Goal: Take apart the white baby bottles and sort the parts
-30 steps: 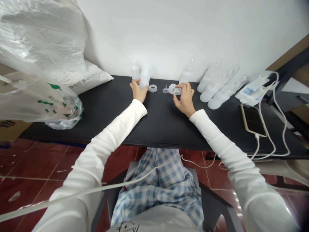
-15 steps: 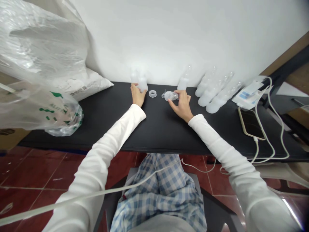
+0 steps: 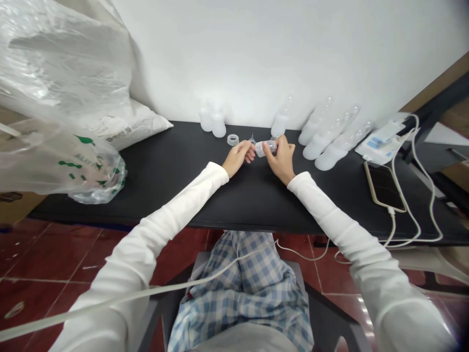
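My right hand is closed around a clear bottle cap, tilted on its side. A whitish threaded ring at the cap's left end faces my other hand. My left hand has loosely curled fingers by that ring; its fingertips are at or almost against the rim, and nothing shows in them. Just behind those fingers a clear pointed nipple stands on the black table. A loose white ring lies left of it. Partly hidden behind my right hand is another small clear piece.
Two white bottles stand by the wall. One capped bottle stands behind my right hand, and several capped bottles are grouped farther right. A phone with cables lies at the right; plastic bags crowd the left.
My left hand has let go of the white bottle at the back and moved right to the cap. My right hand still holds the cap, now turned slightly.
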`<act>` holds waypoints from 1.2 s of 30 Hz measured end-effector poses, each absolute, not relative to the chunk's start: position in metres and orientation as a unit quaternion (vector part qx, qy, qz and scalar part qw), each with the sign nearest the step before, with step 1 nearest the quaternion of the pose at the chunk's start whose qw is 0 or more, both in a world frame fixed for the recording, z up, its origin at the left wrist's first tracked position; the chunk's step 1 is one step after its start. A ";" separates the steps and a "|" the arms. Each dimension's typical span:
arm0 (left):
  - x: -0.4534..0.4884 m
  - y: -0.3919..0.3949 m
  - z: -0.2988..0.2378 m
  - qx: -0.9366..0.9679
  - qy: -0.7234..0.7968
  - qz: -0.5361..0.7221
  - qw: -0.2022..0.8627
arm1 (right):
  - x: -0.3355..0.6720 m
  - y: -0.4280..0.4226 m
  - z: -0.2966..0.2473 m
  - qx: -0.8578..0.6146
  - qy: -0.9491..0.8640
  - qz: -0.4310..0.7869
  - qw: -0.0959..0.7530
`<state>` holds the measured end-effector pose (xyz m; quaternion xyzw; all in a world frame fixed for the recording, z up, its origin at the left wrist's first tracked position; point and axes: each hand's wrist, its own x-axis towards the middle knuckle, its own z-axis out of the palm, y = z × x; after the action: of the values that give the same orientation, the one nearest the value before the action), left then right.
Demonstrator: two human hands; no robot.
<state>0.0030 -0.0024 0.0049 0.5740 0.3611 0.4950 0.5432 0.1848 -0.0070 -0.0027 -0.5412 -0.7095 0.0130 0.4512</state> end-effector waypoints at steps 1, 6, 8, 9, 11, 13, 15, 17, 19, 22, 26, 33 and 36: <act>0.007 -0.006 0.005 0.574 0.348 0.483 0.562 | 0.185 -0.007 -0.003 -0.547 -0.698 0.023 0.462; 0.007 -0.009 0.003 0.588 0.336 0.484 0.554 | 0.184 -0.007 -0.003 -0.560 -0.662 0.068 0.493; 0.005 -0.009 0.001 0.588 0.342 0.481 0.553 | 0.183 -0.007 -0.003 -0.559 -0.663 0.075 0.492; 0.005 -0.009 0.000 0.587 0.344 0.478 0.556 | 0.183 -0.007 -0.003 -0.559 -0.665 0.075 0.490; 0.005 -0.009 -0.002 0.586 0.346 0.476 0.557 | 0.183 -0.008 -0.002 -0.560 -0.667 0.073 0.485; 0.006 -0.008 -0.003 0.583 0.350 0.482 0.552 | 0.183 -0.008 -0.001 -0.561 -0.673 0.076 0.475; 0.006 -0.008 -0.002 0.572 0.352 0.495 0.551 | 0.183 -0.009 0.000 -0.559 -0.684 0.085 0.461; 0.006 -0.007 -0.001 0.558 0.348 0.505 0.559 | 0.182 -0.010 0.001 -0.558 -0.691 0.093 0.451; 0.006 -0.008 0.001 0.552 0.337 0.506 0.570 | 0.181 -0.010 0.001 -0.560 -0.688 0.099 0.451; 0.006 -0.009 0.002 0.560 0.328 0.502 0.572 | 0.179 -0.011 0.001 -0.567 -0.673 0.110 0.462; 0.006 -0.011 0.002 0.559 0.342 0.492 0.573 | 0.179 -0.011 0.001 -0.565 -0.664 0.121 0.474; 0.005 -0.010 0.001 0.521 0.368 0.507 0.580 | 0.179 -0.011 0.001 -0.528 -0.693 0.137 0.471; 0.006 -0.010 0.002 0.512 0.372 0.518 0.575 | 0.177 -0.010 0.000 -0.516 -0.704 0.124 0.472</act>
<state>0.0058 -0.0105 0.0018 0.5124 0.3719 0.5180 0.5752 0.1768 -0.0097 0.0003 -0.5160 -0.7042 0.1241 0.4716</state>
